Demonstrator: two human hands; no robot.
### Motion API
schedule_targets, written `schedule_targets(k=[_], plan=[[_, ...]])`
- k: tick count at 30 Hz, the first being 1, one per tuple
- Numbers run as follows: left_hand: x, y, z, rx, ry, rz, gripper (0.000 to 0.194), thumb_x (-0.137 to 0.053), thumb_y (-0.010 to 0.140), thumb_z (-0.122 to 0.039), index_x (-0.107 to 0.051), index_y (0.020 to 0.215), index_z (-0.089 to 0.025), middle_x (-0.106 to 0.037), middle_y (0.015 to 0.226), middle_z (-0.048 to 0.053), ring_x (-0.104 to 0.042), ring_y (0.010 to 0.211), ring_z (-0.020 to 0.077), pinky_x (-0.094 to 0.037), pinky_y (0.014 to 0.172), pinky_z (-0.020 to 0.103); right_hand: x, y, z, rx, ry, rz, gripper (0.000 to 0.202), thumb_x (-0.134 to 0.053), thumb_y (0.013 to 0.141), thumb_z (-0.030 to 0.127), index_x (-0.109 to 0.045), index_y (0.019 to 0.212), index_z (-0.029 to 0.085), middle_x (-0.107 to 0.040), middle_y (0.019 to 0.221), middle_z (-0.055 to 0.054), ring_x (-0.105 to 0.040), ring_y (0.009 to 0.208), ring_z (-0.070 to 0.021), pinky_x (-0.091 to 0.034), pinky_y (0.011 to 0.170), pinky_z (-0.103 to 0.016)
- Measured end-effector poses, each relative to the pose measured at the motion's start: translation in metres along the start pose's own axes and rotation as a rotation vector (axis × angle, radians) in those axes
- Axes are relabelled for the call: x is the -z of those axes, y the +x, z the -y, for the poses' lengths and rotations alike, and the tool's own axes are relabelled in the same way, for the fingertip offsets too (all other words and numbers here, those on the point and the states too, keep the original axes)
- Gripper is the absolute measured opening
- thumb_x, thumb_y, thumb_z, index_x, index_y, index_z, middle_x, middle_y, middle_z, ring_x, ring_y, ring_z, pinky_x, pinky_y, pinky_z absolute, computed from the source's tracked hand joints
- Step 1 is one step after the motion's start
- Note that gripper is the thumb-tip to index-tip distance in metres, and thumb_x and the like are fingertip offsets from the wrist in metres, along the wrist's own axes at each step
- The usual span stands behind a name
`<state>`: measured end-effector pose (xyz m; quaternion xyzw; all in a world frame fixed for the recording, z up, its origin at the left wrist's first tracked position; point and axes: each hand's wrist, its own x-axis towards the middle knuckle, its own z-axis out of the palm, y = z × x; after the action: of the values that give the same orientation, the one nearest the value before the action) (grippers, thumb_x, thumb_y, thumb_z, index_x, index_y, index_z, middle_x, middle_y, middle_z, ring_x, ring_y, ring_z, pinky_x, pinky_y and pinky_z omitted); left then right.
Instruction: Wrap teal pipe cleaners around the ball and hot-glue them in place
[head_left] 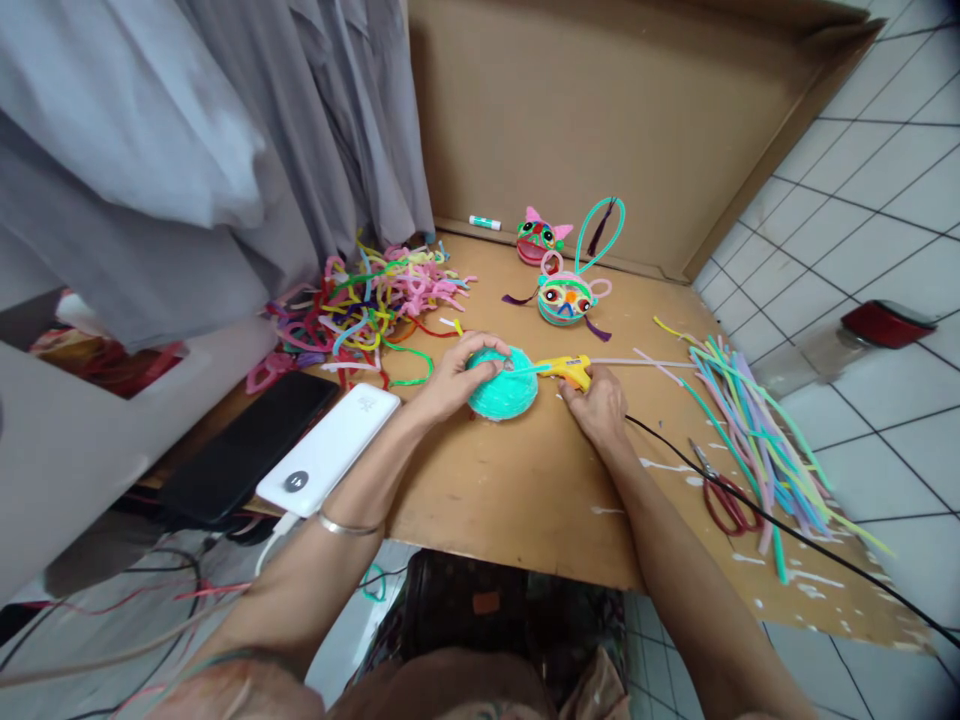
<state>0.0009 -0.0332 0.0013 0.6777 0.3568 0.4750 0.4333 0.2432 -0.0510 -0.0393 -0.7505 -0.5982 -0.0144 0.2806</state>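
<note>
My left hand (454, 382) grips a round turquoise fuzzy piece (504, 398) by its left side, thumb and fingers closed on it. A thin turquoise strip (526, 370) lies across its top, running towards the right; I cannot tell whether it is attached. In my right hand (600, 410) is a yellow glue gun (571, 366), its nozzle pointing left at the right edge of the turquoise piece. A pale glue stick (637, 362) juts from the gun's rear, and a black cord (686, 455) trails off to the right.
Behind stand two fuzzy animal-face ornaments (566, 300) and a glue tube (484, 222). Tangled pipe cleaners (375, 300) lie left, straight ones (765, 440) right beside red-handled scissors (726, 500). A white power bank (330, 450) and black phone (251, 445) rest near the left edge.
</note>
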Motion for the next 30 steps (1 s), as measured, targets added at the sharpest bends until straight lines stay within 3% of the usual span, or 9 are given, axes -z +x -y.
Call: schedule_targets(k=[8,12,16,22,30], plan=[[0.002,0.000,-0.001,-0.031,0.094,0.043,0.027,-0.058,0.080,-0.036,-0.066,0.098,-0.019,-0.063,0.114,0.008,-0.056,0.112,0.0245,-0.043,0.103,0.039,0.000,0.003,-0.002,0.078,0.009,-0.043,0.041,-0.066,0.078,0.047,-0.065,0.103,0.014,-0.068,0.106,-0.018,-0.061,0.103,-0.0345,-0.047,0.088,-0.046],[0.002,-0.001,-0.003,-0.060,0.116,0.048,0.026,-0.055,0.082,-0.035,-0.065,0.099,-0.019,-0.061,0.111,0.007,-0.055,0.112,0.0239,-0.042,0.104,0.039,0.011,-0.004,0.014,0.297,0.351,-0.126,0.036,-0.065,0.081,0.044,-0.064,0.108,0.018,-0.067,0.105,-0.013,-0.062,0.100,-0.0288,-0.049,0.090,-0.046],[0.002,0.000,-0.003,-0.082,0.126,0.056,0.024,-0.054,0.082,-0.032,-0.064,0.099,-0.019,-0.060,0.108,0.006,-0.055,0.112,0.0237,-0.042,0.104,0.039,0.025,-0.017,0.044,0.451,0.673,-0.114,0.033,-0.068,0.084,0.040,-0.065,0.112,0.022,-0.068,0.103,-0.008,-0.064,0.094,-0.0225,-0.051,0.084,-0.039],[0.002,0.001,-0.001,-0.121,0.125,0.059,0.022,-0.053,0.082,-0.031,-0.064,0.098,-0.019,-0.061,0.106,0.006,-0.054,0.112,0.0237,-0.043,0.102,0.038,0.025,-0.021,0.073,0.431,0.846,-0.007,0.019,-0.068,0.087,0.036,-0.072,0.101,0.023,-0.070,0.095,-0.005,-0.065,0.088,-0.0185,-0.052,0.077,-0.034],[0.001,0.001,0.002,-0.098,0.079,0.047,0.025,-0.054,0.082,-0.032,-0.062,0.101,-0.019,-0.059,0.109,0.006,-0.055,0.109,0.0231,-0.044,0.101,0.040,0.021,-0.015,0.077,0.469,0.792,-0.016,0.016,-0.064,0.090,0.033,-0.076,0.090,0.022,-0.068,0.089,-0.005,-0.065,0.088,-0.0199,-0.054,0.079,-0.035]])
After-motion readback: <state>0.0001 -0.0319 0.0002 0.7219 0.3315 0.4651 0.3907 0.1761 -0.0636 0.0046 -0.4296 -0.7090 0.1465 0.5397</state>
